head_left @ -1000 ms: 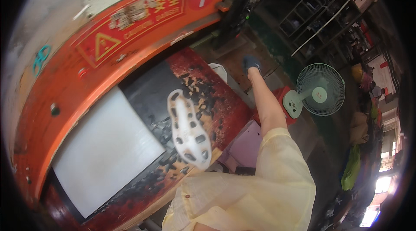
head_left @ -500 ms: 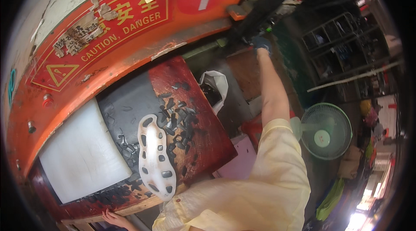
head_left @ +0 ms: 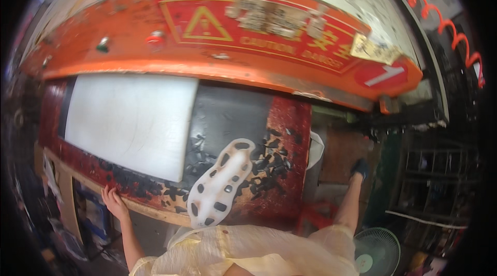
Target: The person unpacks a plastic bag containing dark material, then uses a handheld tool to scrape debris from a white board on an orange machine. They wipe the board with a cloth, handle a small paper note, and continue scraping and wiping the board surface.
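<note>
My bare left hand point(head_left: 114, 202) rests at the wooden front edge point(head_left: 150, 212) of the press table, fingers apart, holding nothing I can see. My right hand point(head_left: 360, 168), in a dark blue glove, is stretched out to the right, beyond the table's end. Its fingers are too blurred to read. Between the hands lies a long, white, sole-shaped plate point(head_left: 213, 185) with several dark openings, its near end close to my yellow shirt. Small black offcuts point(head_left: 274, 165) are scattered around it. Left of it lies a thick white board point(head_left: 129, 126) on the table.
An orange press beam point(head_left: 207, 64) with a red button point(head_left: 155, 38) spans the far side. A white bag point(head_left: 315, 151) hangs by the table's right end. A green fan point(head_left: 377, 251) stands low at the right, below a dark rack point(head_left: 435, 167).
My view has swung round, so the press beam now runs nearly level. My right arm shows less, and its gloved hand appears lower and nearer. The white plate still lies among the offcuts.
</note>
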Tool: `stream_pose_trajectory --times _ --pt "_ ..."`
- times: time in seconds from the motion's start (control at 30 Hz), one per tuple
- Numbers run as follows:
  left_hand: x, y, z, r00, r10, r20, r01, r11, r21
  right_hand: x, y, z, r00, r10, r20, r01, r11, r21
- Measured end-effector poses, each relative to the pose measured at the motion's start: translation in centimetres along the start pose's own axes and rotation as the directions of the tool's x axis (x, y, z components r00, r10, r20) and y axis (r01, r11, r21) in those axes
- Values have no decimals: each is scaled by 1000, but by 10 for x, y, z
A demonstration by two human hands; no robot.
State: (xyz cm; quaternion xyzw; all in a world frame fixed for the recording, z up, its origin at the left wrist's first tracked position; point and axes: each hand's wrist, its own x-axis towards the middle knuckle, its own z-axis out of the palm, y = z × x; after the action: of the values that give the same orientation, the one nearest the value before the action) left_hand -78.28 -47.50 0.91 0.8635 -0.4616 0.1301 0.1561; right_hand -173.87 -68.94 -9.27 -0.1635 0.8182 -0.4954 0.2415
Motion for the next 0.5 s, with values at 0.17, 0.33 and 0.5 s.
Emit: stream_pose_trajectory --times 0.17,0.33,0.5 --pt "13 25 -16 986 165 18 -166 979 116 -179 -167 64 931 -350 -102 351 936 -9" --pt "31 32 -25 944 328 37 -308 915 -261 -360 -327 152 471 -872 135 853 489 183" --pt "39 24 -20 920 391 -27 -370 844 -389 -505 -469 278 -154 -940 304 927 -31 373"
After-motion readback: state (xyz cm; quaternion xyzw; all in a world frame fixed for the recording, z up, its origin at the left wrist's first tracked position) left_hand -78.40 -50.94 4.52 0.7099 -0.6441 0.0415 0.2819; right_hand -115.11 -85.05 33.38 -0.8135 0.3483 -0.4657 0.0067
